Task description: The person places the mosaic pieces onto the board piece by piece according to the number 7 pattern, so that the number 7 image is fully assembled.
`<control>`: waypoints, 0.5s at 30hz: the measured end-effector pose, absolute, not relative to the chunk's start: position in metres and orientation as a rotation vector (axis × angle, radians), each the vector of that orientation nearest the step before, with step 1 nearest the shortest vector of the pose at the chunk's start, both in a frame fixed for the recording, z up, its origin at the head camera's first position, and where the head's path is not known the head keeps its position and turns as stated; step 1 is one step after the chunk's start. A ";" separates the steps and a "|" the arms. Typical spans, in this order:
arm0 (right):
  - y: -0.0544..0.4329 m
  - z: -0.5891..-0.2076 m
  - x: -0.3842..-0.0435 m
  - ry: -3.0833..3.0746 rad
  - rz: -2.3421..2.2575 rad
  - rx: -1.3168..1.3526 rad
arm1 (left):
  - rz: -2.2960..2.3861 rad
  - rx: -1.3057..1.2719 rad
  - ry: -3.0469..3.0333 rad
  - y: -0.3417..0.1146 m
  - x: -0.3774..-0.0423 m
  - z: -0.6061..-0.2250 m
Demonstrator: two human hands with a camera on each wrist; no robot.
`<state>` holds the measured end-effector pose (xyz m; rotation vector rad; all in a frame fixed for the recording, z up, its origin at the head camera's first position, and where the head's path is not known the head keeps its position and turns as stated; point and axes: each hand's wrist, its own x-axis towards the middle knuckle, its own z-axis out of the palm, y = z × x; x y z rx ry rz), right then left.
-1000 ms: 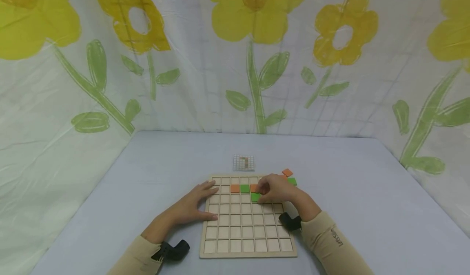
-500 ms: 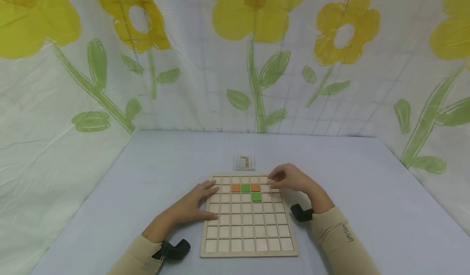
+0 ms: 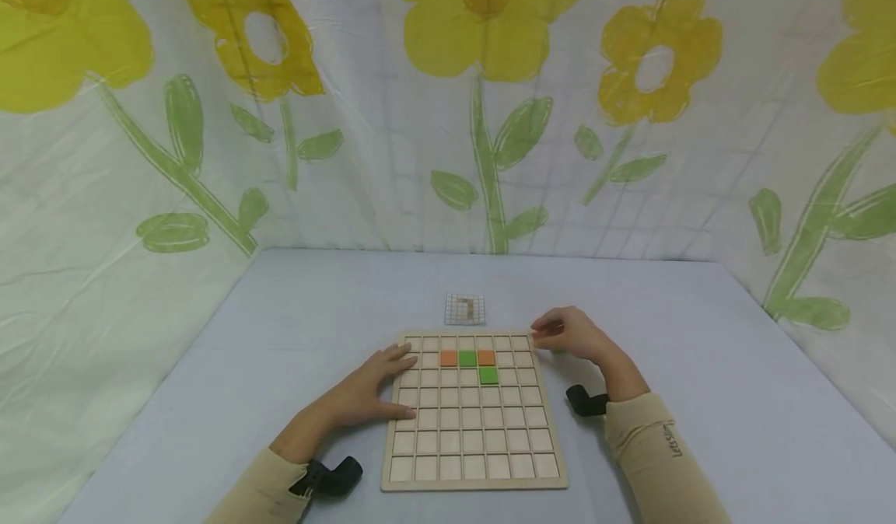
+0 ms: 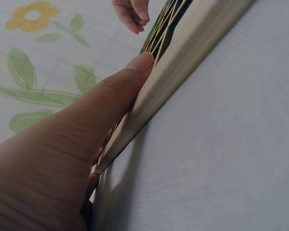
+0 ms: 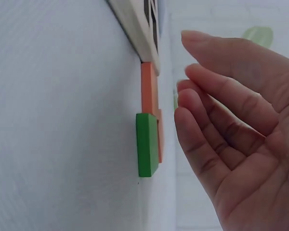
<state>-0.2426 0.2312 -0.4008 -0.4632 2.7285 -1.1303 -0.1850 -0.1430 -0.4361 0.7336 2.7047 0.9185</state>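
Note:
A wooden grid board (image 3: 473, 487) lies on the table. Two orange tiles and a green tile (image 3: 467, 358) between them sit in its second row, and another green tile (image 3: 488, 375) fills the cell below the right-hand orange tile (image 3: 486, 358). My left hand (image 3: 369, 388) rests spread on the board's left edge, its thumb (image 4: 120, 84) on the rim. Off the far right corner, my right hand (image 3: 575, 333) hovers over loose tiles with relaxed, slightly bent fingers and nothing between them. Beneath it, the right wrist view shows a loose green tile (image 5: 145, 144) and an orange tile (image 5: 148, 87), with more orange behind.
A small card (image 3: 465, 309) printed with a grid and a coloured pattern lies just beyond the board. Behind the table hangs a white cloth (image 3: 392, 158) with painted flowers. Each wrist carries a black camera mount (image 3: 586, 401).
My right hand has left the green tile in the third row and moved right and away, past the board's far right corner to the loose tiles. The left hand stays put.

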 end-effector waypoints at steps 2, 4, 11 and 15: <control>0.232 -0.402 -0.243 2.746 -1.111 -0.441 | 0.923 0.734 2.703 -0.143 -0.185 -0.435; 0.232 -0.403 -0.242 2.762 -1.091 -0.411 | 0.923 0.739 2.704 -0.143 -0.185 -0.435; 0.231 -0.404 -0.241 2.784 -1.055 -0.370 | 0.919 0.741 2.706 -0.143 -0.184 -0.434; 0.231 -0.404 -0.241 2.792 -1.030 -0.347 | 0.921 0.737 2.704 -0.144 -0.183 -0.435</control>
